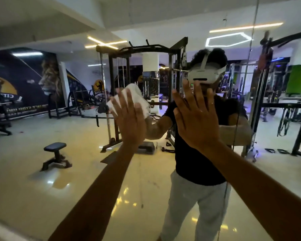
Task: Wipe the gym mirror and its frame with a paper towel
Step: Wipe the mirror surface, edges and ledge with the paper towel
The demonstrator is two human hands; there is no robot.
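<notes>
The gym mirror (63, 171) fills almost the whole view and reflects the gym and me. My left hand (129, 119) is flat against the glass with its fingers spread, pressing a crumpled white paper towel (137, 94) onto the mirror at about head height. The towel sticks out above and to the right of the fingers. My right hand (196, 117) is also raised with its palm toward the glass and its fingers apart, holding nothing, just right of the left hand. A thin vertical seam (250, 49) between mirror panels runs down at the right. The frame is hard to make out.
A pale strip (0, 230) at the bottom left corner looks like the mirror's lower edge or a ledge. In the reflection I see a cable machine (146, 49), a small bench (56, 153) and a shiny tiled floor.
</notes>
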